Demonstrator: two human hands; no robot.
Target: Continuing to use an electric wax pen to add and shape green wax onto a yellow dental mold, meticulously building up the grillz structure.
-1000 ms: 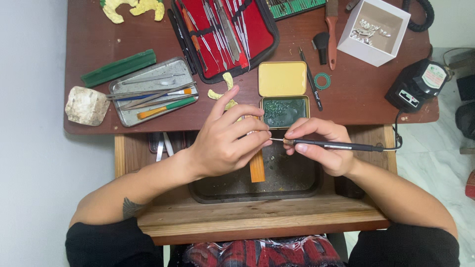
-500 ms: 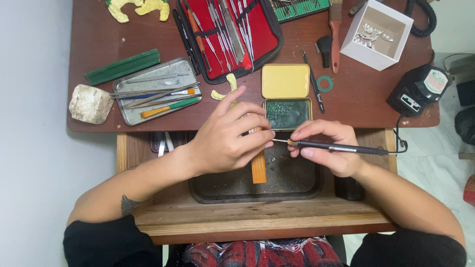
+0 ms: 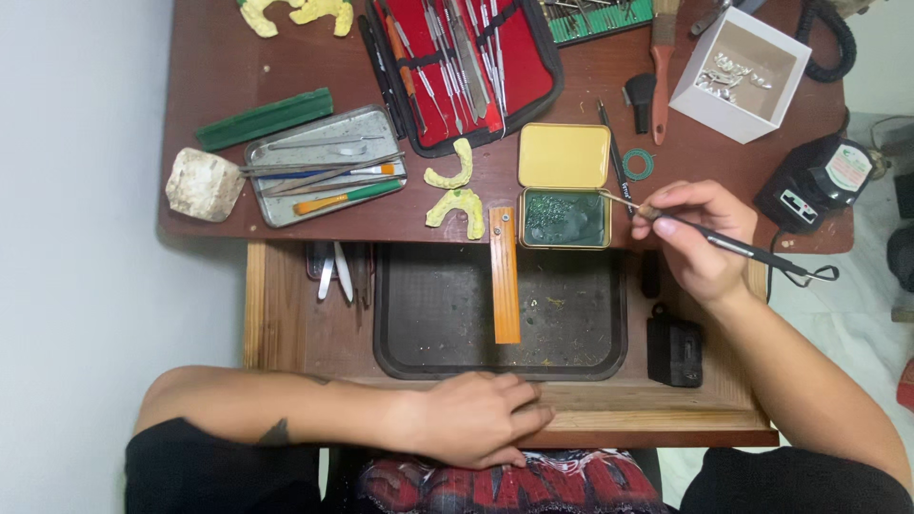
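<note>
My right hand grips a thin black corded tool like a pen. Its metal tip reaches the right rim of an open yellow tin that holds dark green wax. My left hand lies flat on the near edge of the pulled-out wooden drawer, holding nothing. An orange wooden peg juts out from the desk edge over a dark tray. Two yellow dental casts lie left of the tin.
A red case of metal instruments lies open at the back. A metal tray of tools, a green bar and a pale stone block sit at left. A white box, a brush and a black control unit sit at right.
My left hand has left the peg and dropped back to the drawer's near edge. My right hand has moved right and up, bringing the tool tip to the tin.
</note>
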